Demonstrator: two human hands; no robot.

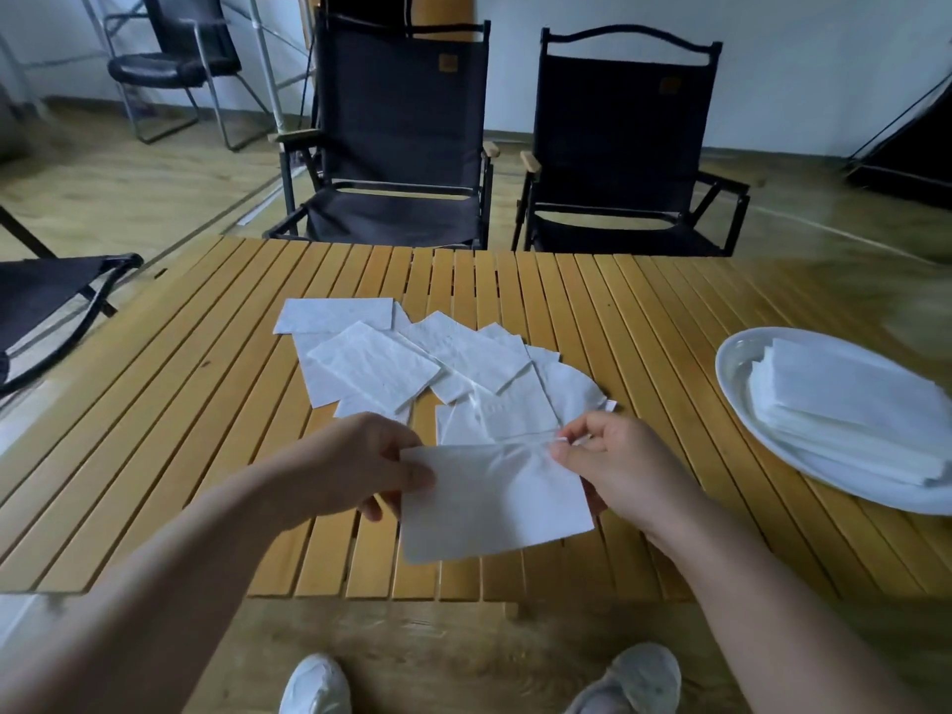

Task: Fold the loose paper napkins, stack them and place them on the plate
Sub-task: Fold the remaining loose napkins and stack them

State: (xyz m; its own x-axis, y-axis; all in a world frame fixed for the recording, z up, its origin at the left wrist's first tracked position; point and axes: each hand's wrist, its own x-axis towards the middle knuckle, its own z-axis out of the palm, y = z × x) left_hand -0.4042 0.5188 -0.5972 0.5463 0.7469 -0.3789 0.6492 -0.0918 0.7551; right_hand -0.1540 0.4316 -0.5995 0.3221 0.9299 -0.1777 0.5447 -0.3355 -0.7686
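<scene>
With left hand (355,466) and right hand (613,471) each pinching an upper corner of the paper napkin (494,502), match edges squarely before creasing, then add to plate (734,355).

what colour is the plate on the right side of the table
White: the plate is plain white, seen in the head view, with folded napkins stacked on it.

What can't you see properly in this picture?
All in the head view:
- The plate and its napkin stack run off the right edge, so the stack cannot be counted.
- The loose napkins overlap, so the lower ones are hidden.
- The held napkin covers some fingers of the left hand and right hand.
- The table blurs at the far right.
</scene>
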